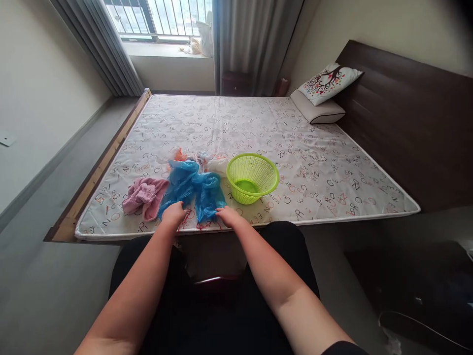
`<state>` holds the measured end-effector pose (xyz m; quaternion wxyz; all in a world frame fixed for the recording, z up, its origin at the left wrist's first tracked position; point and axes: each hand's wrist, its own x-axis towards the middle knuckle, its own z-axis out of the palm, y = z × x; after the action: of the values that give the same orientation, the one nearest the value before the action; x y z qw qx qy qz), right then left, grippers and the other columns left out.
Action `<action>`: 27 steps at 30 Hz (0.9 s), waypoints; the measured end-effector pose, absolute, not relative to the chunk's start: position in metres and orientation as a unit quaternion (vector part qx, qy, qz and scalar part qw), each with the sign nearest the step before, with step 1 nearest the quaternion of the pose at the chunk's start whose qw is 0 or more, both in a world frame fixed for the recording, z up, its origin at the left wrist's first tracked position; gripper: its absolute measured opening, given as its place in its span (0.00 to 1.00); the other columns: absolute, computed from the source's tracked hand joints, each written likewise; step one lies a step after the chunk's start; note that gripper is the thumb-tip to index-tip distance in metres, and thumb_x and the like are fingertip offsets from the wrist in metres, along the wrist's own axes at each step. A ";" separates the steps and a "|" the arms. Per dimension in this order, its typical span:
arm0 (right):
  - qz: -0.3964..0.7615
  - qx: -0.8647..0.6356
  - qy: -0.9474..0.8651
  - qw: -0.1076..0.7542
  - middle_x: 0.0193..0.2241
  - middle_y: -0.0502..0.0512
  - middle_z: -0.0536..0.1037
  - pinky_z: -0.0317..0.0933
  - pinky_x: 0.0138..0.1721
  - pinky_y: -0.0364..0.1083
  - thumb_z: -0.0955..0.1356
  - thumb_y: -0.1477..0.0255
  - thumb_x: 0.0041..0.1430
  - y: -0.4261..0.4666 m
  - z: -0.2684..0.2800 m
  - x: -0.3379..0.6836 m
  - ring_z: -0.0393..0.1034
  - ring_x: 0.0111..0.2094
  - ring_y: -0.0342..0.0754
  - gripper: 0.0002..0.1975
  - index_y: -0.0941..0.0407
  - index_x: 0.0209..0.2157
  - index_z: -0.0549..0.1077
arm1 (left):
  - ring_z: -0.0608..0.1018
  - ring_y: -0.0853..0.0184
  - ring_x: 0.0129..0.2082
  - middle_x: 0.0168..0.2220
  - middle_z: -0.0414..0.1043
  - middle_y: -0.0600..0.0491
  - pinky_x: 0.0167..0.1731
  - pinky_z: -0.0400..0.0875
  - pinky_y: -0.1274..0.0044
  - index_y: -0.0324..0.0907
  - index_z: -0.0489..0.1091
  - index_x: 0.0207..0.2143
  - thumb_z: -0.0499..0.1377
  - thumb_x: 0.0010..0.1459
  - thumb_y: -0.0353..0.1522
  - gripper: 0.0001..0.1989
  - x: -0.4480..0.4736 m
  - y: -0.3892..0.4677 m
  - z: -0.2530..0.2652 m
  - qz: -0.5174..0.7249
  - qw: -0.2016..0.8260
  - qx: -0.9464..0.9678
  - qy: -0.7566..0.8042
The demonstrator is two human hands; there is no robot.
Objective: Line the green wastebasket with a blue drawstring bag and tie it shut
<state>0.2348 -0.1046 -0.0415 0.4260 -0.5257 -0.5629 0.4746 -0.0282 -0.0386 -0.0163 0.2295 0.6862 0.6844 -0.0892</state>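
Observation:
A crumpled blue plastic bag (209, 190) lies spread on the mattress near its front edge. My left hand (175, 215) is closed on the bag's lower left part, fingers bent at its edge. At the lower right corner of the same bag, my right hand (227, 216) pinches the plastic; the fingertips are partly hidden. A pink towel (145, 198) lies bunched just left of the bag. To the right stands a light green plastic basket (253, 178), upright, with nothing visible inside. Behind the blue bag are crumpled clear and whitish plastic bags (218, 163) and an orange one (180, 155).
The letter-printed mattress (325, 167) rests in a wooden bed frame (107, 154). A patterned pillow (328, 83) leans on a beige pillow (318, 109) by the dark headboard (406, 113). Grey curtains (251, 37) flank the barred window. My knees are close to the front edge.

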 end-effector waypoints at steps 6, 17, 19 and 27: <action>0.466 -0.488 -0.576 0.461 0.47 0.50 0.84 0.65 0.63 0.52 0.74 0.74 0.61 -0.081 0.001 0.236 0.76 0.49 0.48 0.10 0.49 0.43 0.85 | 0.78 0.51 0.64 0.64 0.77 0.43 0.65 0.70 0.67 0.42 0.74 0.63 0.71 0.60 0.37 0.30 0.007 -0.053 -0.005 0.213 0.378 0.722 0.539; 0.595 -0.391 -0.299 0.635 0.37 0.43 0.76 0.62 0.29 0.41 0.80 0.63 0.51 -0.070 0.050 0.245 0.66 0.27 0.39 0.31 0.46 0.56 0.72 | 0.82 0.64 0.40 0.42 0.82 0.48 0.44 0.77 0.73 0.42 0.77 0.47 0.68 0.61 0.44 0.18 0.045 -0.022 0.023 0.542 0.352 0.590 0.484; 0.593 -0.383 -0.306 0.639 0.36 0.43 0.76 0.62 0.28 0.41 0.79 0.64 0.52 -0.063 0.055 0.244 0.65 0.26 0.38 0.30 0.46 0.56 0.72 | 0.82 0.64 0.41 0.45 0.82 0.48 0.43 0.77 0.74 0.43 0.77 0.49 0.72 0.56 0.42 0.22 0.051 -0.023 0.022 0.484 0.356 0.646 0.471; 0.507 -0.474 -0.328 0.641 0.48 0.51 0.76 0.65 0.31 0.42 0.74 0.64 0.56 -0.042 0.058 0.262 0.69 0.32 0.40 0.25 0.48 0.55 0.71 | 0.83 0.62 0.38 0.38 0.82 0.48 0.43 0.76 0.72 0.40 0.80 0.41 0.65 0.60 0.38 0.12 0.055 -0.013 0.014 0.451 0.372 0.574 0.574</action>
<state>0.2616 -0.0420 0.0584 0.6411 -0.4738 -0.3280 0.5070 0.0550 -0.0133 0.0143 0.3725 0.5737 0.5737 0.4506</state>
